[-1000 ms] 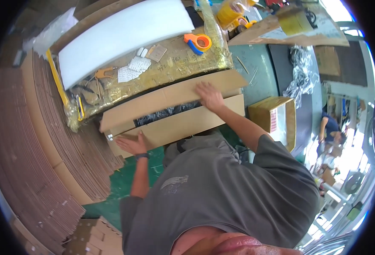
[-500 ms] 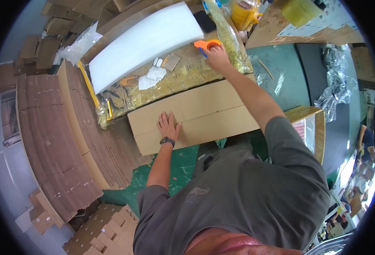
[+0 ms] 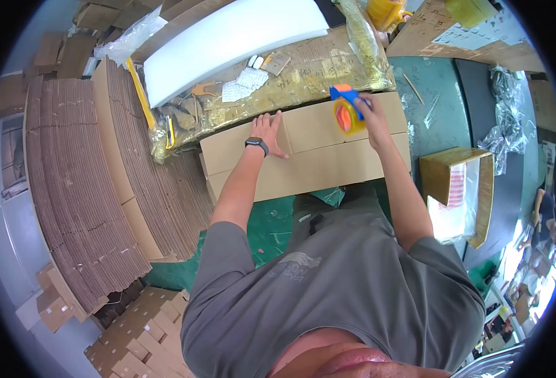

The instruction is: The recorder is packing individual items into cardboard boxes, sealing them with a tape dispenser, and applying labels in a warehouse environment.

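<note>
A long flat cardboard box (image 3: 328,160) lies in front of me with a seam running lengthwise along its top. My left hand (image 3: 268,134) rests spread on the box's left part, fingertips near its far edge, a dark watch on the wrist. My right hand (image 3: 371,120) grips a tape dispenser (image 3: 348,106), blue and orange with a roll of yellow tape, held above the right part of the box. How the fingers wrap its handle is partly hidden.
Beyond the box is a tape-covered bench (image 3: 303,69) bearing white foam sheet (image 3: 227,47), crumpled paper (image 3: 246,84) and a yellow cutter (image 3: 170,131). Stacked flat cardboard (image 3: 70,189) stands at left. An open carton (image 3: 487,201) sits at right; a stick (image 3: 414,88) lies on the green surface.
My right hand has lifted the tape dispenser off the bench and drawn it nearer, over the box. My left hand has slid toward the box's far edge.
</note>
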`<state>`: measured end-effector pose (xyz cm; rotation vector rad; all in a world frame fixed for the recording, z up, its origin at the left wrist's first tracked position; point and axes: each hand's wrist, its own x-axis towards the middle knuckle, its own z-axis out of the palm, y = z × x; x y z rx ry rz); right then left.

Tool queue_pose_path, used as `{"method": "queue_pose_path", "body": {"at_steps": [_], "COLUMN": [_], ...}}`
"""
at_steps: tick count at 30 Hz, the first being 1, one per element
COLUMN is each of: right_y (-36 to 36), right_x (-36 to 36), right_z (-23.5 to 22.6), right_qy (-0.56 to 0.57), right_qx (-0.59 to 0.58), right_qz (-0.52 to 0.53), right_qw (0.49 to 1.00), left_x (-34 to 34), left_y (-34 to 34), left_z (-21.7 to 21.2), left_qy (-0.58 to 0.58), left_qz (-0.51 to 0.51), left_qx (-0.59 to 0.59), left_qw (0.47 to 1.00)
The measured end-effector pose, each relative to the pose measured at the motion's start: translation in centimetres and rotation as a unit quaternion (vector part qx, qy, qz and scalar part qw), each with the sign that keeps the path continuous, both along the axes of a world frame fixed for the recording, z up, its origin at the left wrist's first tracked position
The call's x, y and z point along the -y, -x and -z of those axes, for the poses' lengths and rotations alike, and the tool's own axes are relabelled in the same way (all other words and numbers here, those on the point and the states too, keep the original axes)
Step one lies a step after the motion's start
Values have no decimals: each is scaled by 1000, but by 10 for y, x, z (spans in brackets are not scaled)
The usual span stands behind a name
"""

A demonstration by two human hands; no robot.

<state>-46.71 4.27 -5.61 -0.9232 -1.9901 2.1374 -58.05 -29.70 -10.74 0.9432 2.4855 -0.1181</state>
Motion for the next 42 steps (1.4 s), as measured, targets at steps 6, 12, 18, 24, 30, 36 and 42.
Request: {"method": "queue_pose_path", "body": {"at_steps": [6,12,18,24,30,36,42], "right_y": [22,164,162,103,-14,-52,-58], "right_x": [94,148,122,166,151,179,188], "right_z": [-51,-23,1,-105,-32,59,141], "right_qy": [-127,-358,-122,-176,456,638,729], "right_qx": [34,259,446,334,-27,-202,-303], "right_qz": [-142,-350,-398,-320,-16,140,133], "right_qw": [981,826,792,869,889,730,599], "left_x": [27,50,58,70,56,48,37], "left_y": [-67,-157,-173,-117,-41,-19,-11], "left_z": [-30,-52,-52,-37,-16,-1,23], "left_qy": [-104,-142,-238,-220,-126,-115,-131], "left_qz": [-55,-68,-47,-54,-19,9,39], "left_qx": [-60,-83,-95,-64,-13,-14,-8], "left_qw": [991,984,965,972,992,993,991]}}
